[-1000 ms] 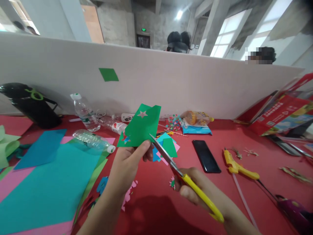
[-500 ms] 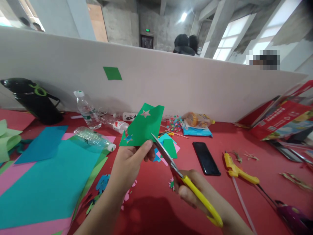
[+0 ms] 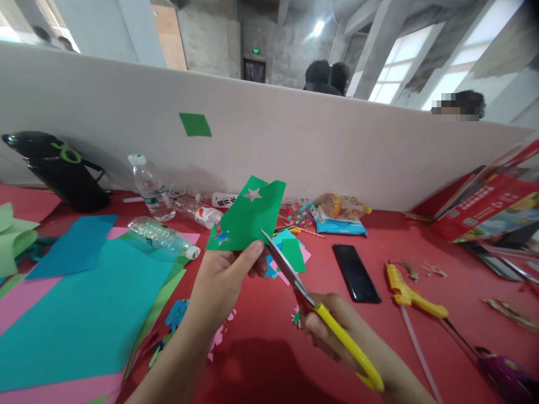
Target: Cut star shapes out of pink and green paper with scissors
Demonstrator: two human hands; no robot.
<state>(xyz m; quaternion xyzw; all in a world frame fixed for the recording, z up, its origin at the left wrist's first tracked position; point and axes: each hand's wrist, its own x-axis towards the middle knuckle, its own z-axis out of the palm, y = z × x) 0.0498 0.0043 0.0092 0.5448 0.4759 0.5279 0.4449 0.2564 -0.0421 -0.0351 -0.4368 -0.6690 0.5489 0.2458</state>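
Between its thumb and fingers, my left hand (image 3: 227, 275) pinches the lower edge of a green paper (image 3: 255, 216) that has star-shaped holes near its top and lower left. My right hand (image 3: 328, 325) grips yellow-handled scissors (image 3: 290, 272), their blades close together and the tip at the paper's lower right part, beside my left thumb. Behind my hands lies a small pile of coloured paper pieces (image 3: 293, 252). A few small cut stars (image 3: 296, 317) rest on the red table just left of my right hand.
Large coloured sheets (image 3: 92, 314) and plastic bottles (image 3: 152, 188) are at left, near a black flask (image 3: 63, 174). A phone (image 3: 356, 273) and yellow glue gun (image 3: 415, 297) lie right. Many little stars (image 3: 301, 212) and snack packets (image 3: 341, 216) sit before the white partition (image 3: 295, 146).
The view has shifted very slightly. The green paper has tilted a little in my left hand; both hands keep their grips, and the scissors have barely moved.
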